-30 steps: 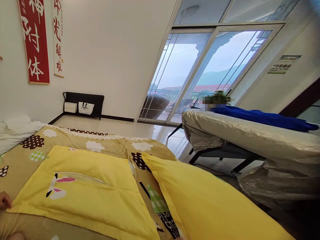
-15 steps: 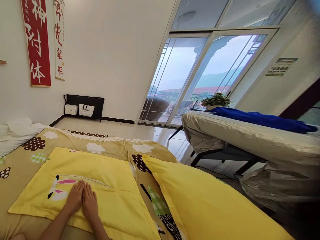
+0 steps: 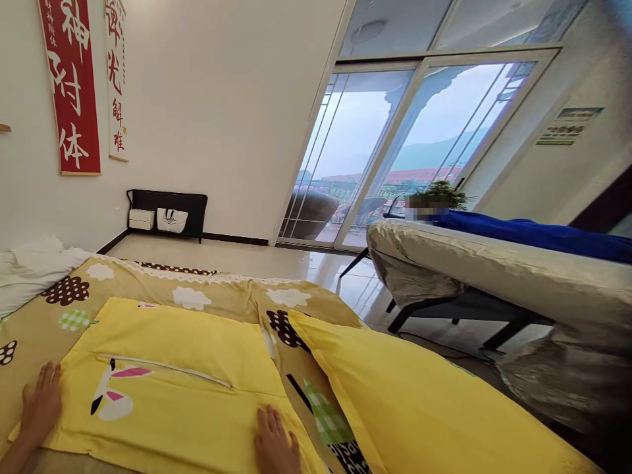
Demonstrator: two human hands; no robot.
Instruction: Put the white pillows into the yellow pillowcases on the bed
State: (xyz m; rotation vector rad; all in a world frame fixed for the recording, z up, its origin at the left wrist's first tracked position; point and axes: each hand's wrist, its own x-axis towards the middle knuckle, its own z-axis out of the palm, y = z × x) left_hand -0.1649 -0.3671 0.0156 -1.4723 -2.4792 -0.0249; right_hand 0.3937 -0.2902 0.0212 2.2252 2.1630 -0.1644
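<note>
A flat yellow pillowcase (image 3: 178, 421) with a white-and-pink animal print lies spread on the patterned bedsheet (image 3: 237, 291). Across its middle runs a long slit with a pale edge. My left hand (image 3: 42, 405) rests open at the pillowcase's left edge, fingers pointing away from me. Over toward its right side, my right hand (image 3: 275, 444) lies open on the cloth, partly cut off by the bottom of the view. Neither hand grips anything. To the right of the pillowcase is a plump yellow pillow (image 3: 419, 388), untouched by either hand.
White bedding (image 3: 34, 270) lies at the bed's left side. To the right stands a covered table-like piece (image 3: 494, 263) with a blue cloth (image 3: 533, 230) on top. A low black rack (image 3: 190, 204) with a white bag (image 3: 172, 220) stands by the far wall.
My hands were together at the middle of the pillowcase. They have moved apart, the left to its left edge and the right toward its right side. The slit's edge has shifted slightly.
</note>
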